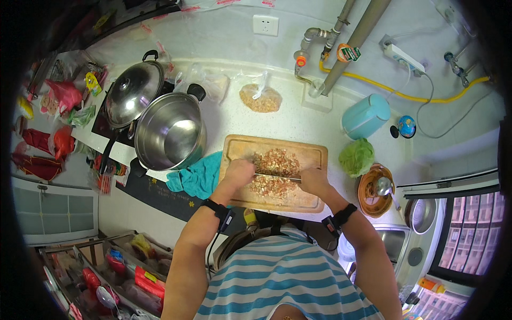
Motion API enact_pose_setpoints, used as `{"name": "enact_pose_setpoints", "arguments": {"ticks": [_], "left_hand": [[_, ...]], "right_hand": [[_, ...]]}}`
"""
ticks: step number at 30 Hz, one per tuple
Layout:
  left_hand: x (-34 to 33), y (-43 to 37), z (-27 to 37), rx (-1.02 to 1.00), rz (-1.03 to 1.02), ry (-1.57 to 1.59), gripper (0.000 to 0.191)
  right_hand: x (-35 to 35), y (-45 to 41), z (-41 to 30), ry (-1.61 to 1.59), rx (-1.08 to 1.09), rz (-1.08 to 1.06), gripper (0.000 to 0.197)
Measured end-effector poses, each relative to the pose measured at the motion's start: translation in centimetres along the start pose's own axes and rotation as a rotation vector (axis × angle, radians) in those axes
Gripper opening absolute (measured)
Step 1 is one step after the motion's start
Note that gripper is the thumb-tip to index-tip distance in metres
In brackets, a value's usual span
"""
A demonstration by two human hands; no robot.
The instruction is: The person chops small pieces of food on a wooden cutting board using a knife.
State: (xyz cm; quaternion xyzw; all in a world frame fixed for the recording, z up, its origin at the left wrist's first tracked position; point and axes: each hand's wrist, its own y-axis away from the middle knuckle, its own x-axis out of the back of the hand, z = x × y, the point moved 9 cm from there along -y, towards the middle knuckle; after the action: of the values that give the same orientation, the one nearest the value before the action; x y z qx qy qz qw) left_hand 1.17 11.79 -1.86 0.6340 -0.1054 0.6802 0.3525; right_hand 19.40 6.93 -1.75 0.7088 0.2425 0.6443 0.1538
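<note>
My right hand (316,182) grips one end of a kitchen knife (278,176), where its handle is hidden in the fist. On the opposite end is my left hand (240,173), fingers closed over the blade; how they hold it is partly blurred. The knife lies crosswise, seen along its spine, over a wooden cutting board (236,144) with a groove around its edge. Chopped reddish and cream-coloured pieces, apparently nuts (276,160), spread on both sides of the blade. A turquoise cloth (202,174) is tucked against the board's left side.
Left of the board stand an uncovered steel pot (172,132) and a lidded pan (136,94). Behind it sits a tied bag of crumbly food (260,98). Rightward are a light blue kettle (366,116), a lettuce (357,157) and a brown bowl (366,204) with a ladle (385,186).
</note>
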Motion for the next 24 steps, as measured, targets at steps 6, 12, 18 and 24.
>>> {"name": "enact_pose_setpoints", "arguments": {"ticks": [6, 12, 18, 24], "left_hand": [[-0.2, -0.1, -0.1, -0.004, -0.001, 0.002, 0.01], [2.1, 1.9, -1.0, -0.056, 0.131, 0.019, 0.013], [1.5, 3.3, -1.1, -0.067, 0.075, 0.011, 0.012], [0.1, 3.0, -1.3, -0.023, 0.09, 0.014, 0.014]], "right_hand": [[-0.5, 0.0, 0.3, -0.021, -0.02, 0.029, 0.021], [3.0, 2.4, -2.2, -0.022, 0.043, 0.061, 0.021], [1.5, 1.9, -3.6, -0.049, 0.079, 0.052, 0.021], [0.6, 1.4, -3.4, -0.082, 0.104, 0.091, 0.019]]}}
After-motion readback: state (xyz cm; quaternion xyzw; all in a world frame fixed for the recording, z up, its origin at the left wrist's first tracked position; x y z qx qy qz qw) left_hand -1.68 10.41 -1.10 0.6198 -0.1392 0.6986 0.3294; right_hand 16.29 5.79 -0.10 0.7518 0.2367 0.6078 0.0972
